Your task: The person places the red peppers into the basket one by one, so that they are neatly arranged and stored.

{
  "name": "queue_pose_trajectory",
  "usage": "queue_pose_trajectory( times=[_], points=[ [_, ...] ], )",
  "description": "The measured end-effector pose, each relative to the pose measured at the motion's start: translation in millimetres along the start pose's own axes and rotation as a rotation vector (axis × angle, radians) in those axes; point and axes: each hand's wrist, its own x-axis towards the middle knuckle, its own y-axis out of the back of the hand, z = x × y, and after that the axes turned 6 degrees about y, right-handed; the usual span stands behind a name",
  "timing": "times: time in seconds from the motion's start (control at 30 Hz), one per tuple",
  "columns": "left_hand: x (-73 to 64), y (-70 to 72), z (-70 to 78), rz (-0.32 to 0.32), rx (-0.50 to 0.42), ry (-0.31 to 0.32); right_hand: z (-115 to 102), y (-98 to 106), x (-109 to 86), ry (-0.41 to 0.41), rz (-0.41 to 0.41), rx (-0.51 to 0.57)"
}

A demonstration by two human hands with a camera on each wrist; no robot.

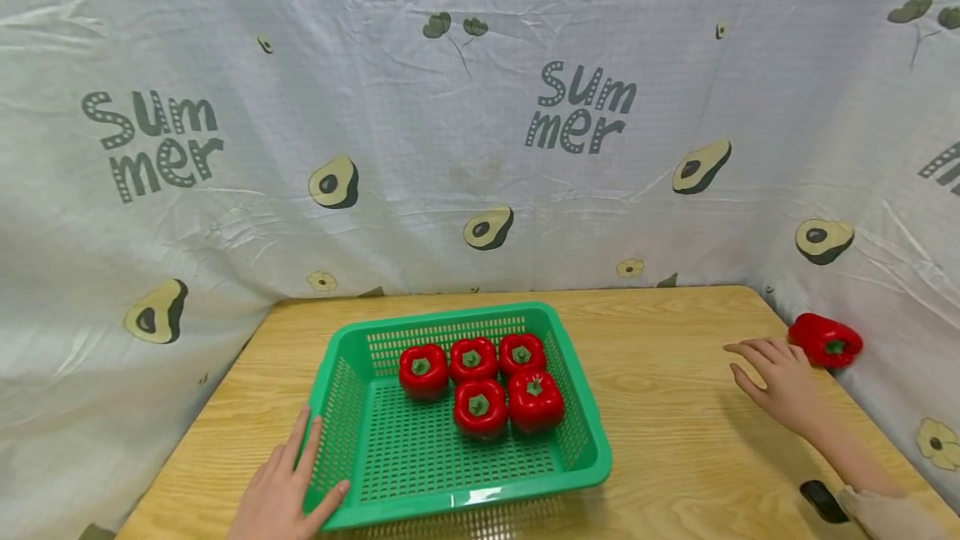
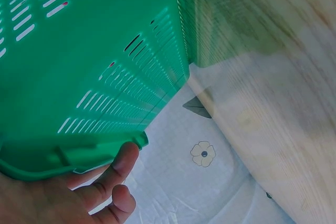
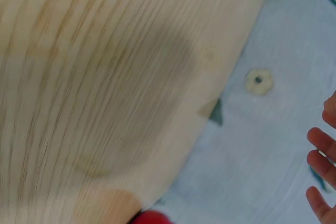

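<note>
A green plastic basket (image 1: 420, 505) with slotted walls stands on the table, holding several red bell peppers (image 1: 481, 408) toward its back and right. My left hand (image 1: 279, 486) rests against the basket's left rim near the front corner, fingers fairly straight and thumb spread. In the left wrist view, fingers (image 2: 123, 163) touch the rim from outside. My right hand (image 1: 780, 377) hovers over the table's right side with loosely bent fingers and nothing in them. Just beyond it, one more red bell pepper (image 1: 825, 341) lies on its side at the table's right edge; the right wrist view catches only a sliver.
The wooden table (image 1: 667, 407) reaches back to a pale printed cloth (image 1: 420, 132) hanging behind and at both sides. A small black object (image 1: 823, 501) sits by my right wrist.
</note>
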Motion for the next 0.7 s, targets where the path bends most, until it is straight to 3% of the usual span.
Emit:
queue_pose_trajectory(
  times=[0.17, 0.43, 0.7],
  points=[
    [-0.9, -0.2, -0.8, 0.019, -0.001, -0.016, 30.1, 5.0, -11.8, -0.054, -0.006, -0.095],
    [-1.6, -1.3, -0.3, 0.039, 0.002, -0.021, 66.1, 7.6, -27.4, -0.155, 0.038, -0.133],
    [-1.9, 0.0, 0.0, -0.002, 0.009, 0.0, 85.1, 8.0, -41.8, -0.373, -0.125, -0.141]
  ],
)
